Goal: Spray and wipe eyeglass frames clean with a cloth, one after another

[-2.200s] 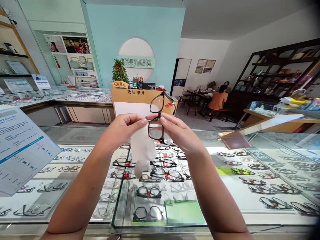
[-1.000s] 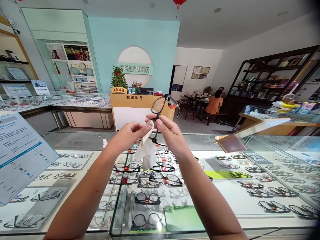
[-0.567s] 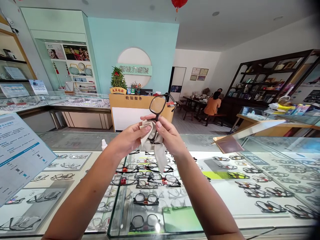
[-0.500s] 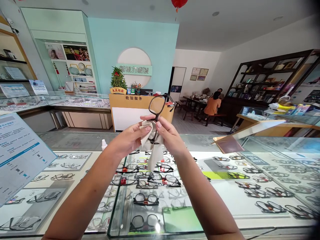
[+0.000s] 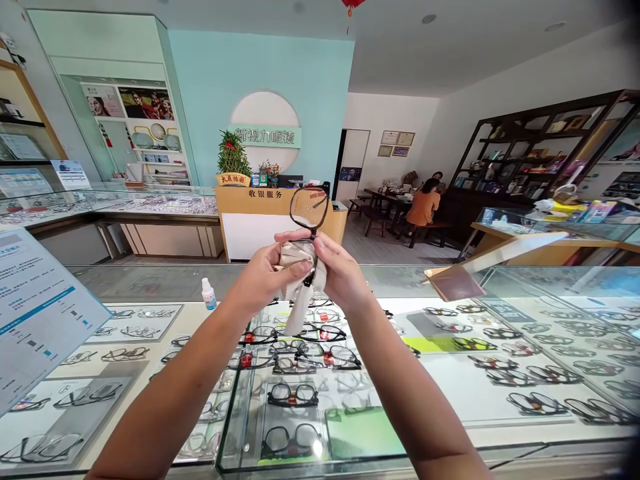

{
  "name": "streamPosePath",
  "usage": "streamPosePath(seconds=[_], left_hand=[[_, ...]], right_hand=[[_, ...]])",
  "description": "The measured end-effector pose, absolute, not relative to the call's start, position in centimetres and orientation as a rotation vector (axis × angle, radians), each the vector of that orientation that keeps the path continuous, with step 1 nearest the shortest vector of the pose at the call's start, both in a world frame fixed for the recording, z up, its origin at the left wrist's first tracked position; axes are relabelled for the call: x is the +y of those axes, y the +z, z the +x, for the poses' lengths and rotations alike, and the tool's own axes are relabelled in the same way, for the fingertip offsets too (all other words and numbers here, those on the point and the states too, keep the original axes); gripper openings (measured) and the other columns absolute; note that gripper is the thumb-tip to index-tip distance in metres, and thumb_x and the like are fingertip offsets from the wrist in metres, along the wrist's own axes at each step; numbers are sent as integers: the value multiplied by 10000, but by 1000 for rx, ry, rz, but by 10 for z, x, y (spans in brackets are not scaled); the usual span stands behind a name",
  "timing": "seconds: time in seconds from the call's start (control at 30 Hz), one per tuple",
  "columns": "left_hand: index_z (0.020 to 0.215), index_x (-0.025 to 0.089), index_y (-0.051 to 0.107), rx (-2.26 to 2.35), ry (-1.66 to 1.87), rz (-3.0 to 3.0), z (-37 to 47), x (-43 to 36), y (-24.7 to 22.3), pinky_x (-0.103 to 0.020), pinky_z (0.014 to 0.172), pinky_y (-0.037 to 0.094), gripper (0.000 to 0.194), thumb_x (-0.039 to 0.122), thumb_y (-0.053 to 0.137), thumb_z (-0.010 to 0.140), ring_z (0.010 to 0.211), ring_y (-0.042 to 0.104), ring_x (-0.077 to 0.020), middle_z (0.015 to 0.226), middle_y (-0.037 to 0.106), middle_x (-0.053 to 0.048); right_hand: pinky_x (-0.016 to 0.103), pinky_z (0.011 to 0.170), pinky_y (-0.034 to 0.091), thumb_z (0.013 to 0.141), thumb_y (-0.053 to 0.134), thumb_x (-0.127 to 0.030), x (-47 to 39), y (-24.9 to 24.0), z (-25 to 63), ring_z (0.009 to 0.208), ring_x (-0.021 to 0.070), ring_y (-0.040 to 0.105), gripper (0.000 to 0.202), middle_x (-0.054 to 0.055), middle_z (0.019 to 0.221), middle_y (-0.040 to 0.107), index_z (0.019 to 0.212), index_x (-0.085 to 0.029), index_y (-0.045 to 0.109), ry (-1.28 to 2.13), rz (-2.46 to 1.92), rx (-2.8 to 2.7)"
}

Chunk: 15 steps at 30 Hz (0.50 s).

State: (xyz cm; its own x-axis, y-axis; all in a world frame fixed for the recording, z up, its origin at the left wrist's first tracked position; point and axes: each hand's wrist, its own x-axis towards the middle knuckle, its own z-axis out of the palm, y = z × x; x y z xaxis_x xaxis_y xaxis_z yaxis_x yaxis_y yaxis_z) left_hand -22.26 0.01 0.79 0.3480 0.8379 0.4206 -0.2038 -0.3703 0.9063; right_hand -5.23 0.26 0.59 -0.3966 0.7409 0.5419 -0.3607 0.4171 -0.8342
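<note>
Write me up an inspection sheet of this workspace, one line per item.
Surface: glass counter, with display glasses in rows.
Things in hand: dark-framed glasses, upper lens bare; pale cloth around the lower one.
Clutter: small bottle upright beyond the left forearm; printed sheet at far left.
Hands: left hand pinches the cloth; right hand grips the dark-framed glasses.
Cables: nothing seen on the counter.
Surroundings: front desk with plant; seated person in orange.

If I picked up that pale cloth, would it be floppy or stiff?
Probably floppy: the pale cloth is bunched in the left hand, and its loose end hangs down. It is likely light too, as it looks thin. It seems unlikely to roll, being creased rather than round.
</note>
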Motion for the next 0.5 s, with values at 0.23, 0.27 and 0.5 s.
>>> streamPosePath(seconds=[0.23,0.27,0.5], left_hand=[[1192,217,771,591,1467,1507,-206,-1,-5,-285,790,536,626,649,956,778,839,665,-172,942,750,-10],[1157,214,773,573,1485,1467,-205,-1,-6,-279,762,529,610,663,948,784,803,647,-161,904,736,-3],[878,155,725,461,1327,1354,-211,5,-2,-243,621,427,592,666,986,732,664,526,-117,715,602,19]], right_hand=[[474,1298,497,980,718,-682,1,5,-58,1477,318,655,466,64,1546,734,1222,-293,803,1224,-358,-1546],[471,1300,493,982,715,-680,0,5,-59,1499,318,637,463,63,1537,739,1222,-295,806,1208,-359,-1560],[441,1180,577,1027,685,-553,3,6,-58,1328,306,725,349,67,1327,830,1166,-272,839,1184,-279,-1478]])
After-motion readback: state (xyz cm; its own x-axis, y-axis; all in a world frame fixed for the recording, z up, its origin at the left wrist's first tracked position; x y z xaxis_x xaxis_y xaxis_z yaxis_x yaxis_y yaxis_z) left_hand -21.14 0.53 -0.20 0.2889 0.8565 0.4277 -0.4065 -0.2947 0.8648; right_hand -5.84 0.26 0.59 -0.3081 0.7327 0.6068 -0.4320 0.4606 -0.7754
